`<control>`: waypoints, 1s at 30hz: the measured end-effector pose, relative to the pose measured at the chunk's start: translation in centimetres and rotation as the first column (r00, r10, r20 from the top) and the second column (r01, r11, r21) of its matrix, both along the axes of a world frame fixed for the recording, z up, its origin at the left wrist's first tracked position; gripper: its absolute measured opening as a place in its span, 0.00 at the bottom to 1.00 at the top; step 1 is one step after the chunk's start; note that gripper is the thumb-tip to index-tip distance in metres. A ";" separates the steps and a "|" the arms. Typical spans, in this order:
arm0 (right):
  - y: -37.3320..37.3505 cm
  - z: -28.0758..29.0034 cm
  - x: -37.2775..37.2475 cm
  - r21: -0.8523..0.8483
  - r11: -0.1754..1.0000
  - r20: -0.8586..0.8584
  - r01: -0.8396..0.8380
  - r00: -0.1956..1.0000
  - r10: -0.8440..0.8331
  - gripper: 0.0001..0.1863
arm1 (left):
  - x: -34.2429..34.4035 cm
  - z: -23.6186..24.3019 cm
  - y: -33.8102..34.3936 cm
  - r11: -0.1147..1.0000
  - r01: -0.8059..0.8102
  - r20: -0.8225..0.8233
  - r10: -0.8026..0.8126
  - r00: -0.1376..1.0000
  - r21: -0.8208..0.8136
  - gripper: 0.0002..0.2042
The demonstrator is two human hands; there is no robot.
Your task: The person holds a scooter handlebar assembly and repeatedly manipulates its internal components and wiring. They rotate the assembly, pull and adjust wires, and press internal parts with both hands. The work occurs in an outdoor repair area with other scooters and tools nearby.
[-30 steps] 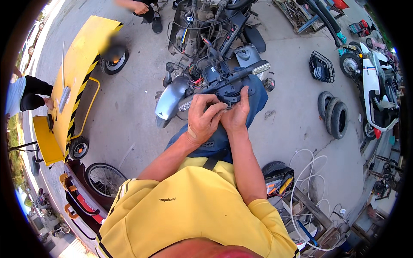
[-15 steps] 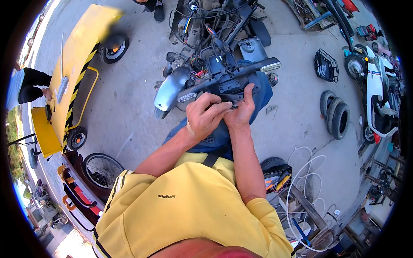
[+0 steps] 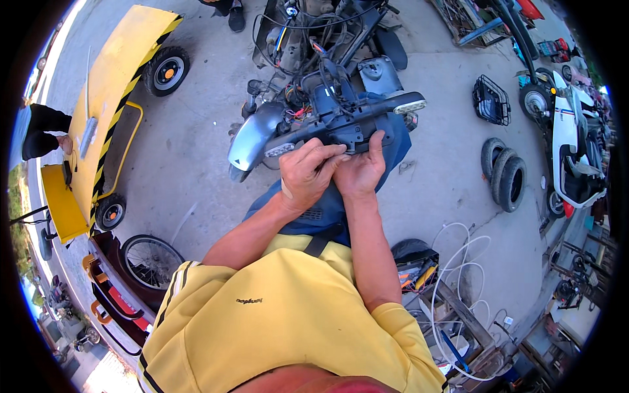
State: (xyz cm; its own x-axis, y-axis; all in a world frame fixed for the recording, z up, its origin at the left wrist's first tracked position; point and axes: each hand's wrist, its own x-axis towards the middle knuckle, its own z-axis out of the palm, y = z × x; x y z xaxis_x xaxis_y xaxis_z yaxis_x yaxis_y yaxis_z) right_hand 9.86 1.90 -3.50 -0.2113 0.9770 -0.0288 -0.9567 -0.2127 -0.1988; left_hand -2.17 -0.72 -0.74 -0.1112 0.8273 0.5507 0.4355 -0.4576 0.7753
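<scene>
My left hand is closed in a pinch at the near edge of a black plastic panel; what lies between its fingertips is too small to make out. Beside it, palm up, my right hand grips the same edge, its thumb lying up against the panel and its fingers partly hidden. The panel belongs to a scooter front section, with a light bar on the right and a silver-grey fender-like cover on the left. Bundled coloured wires show behind it. My knees in blue trousers are under the panel.
Beyond stands a stripped vehicle frame with cables. On the left are a yellow cart, a spoked wheel and another person's hand. Tyres, a black basket and a white hose lie to the right.
Both hands have shifted slightly up against the panel edge, and the small dark piece seen at the fingertips is now hidden. The whole view has moved slightly.
</scene>
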 end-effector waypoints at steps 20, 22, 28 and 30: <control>-0.1 -0.5 0.2 0.016 1.000 0.024 0.003 1.000 -0.003 0.31 | 0.8 1.5 0.5 0.993 -0.102 -0.153 0.091 0.984 -0.065 0.07; -0.1 -0.3 0.1 0.004 1.000 0.049 0.022 0.999 -0.022 0.31 | 0.8 1.5 0.4 0.994 -0.092 -0.182 0.081 0.980 -0.053 0.07; -0.2 0.1 0.0 -0.031 0.998 0.107 0.057 0.993 -0.053 0.30 | 0.9 1.3 0.5 0.997 -0.079 -0.229 0.082 0.970 0.025 0.07; -0.1 -0.1 0.2 0.002 0.999 0.095 0.045 0.994 -0.045 0.30 | 0.9 1.2 0.5 0.997 -0.057 -0.256 0.069 0.964 0.053 0.08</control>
State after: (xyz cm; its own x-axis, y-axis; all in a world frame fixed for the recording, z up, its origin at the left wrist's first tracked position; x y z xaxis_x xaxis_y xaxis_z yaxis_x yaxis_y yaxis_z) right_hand 10.09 1.76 -3.59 -0.1630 0.9855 -0.0471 -0.9421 -0.1696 -0.2893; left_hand -1.27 -0.23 0.47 -0.0120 0.7972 0.6036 0.6469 -0.4541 0.6126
